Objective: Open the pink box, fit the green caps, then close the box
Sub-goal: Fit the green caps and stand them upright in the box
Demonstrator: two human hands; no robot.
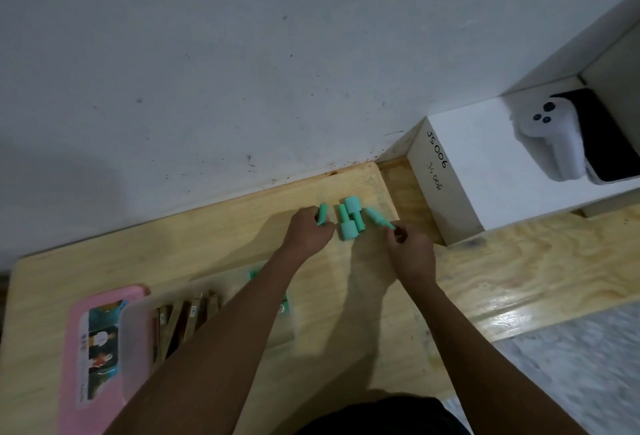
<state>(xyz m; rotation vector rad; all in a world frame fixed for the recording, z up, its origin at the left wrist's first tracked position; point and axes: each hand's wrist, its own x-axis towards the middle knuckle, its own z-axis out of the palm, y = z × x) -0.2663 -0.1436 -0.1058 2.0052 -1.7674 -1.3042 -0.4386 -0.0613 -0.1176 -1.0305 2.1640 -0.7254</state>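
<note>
Both hands at the green caps, far side of the table (207,237).
The left hand (306,233) curls around one green cap (322,214); the right hand (412,247) pinches the tip of a second cap (377,219). Loose caps (350,223) lie between them. The pink box (74,330) lies open at near left, well apart.

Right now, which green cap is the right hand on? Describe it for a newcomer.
Find the white box marked JS006 on the wooden table. Left of it lies a cluster of green caps; the right hand pinches the rightmost cap. Unlike its stubby neighbours, it is slim, tapered and lies diagonally.
</note>
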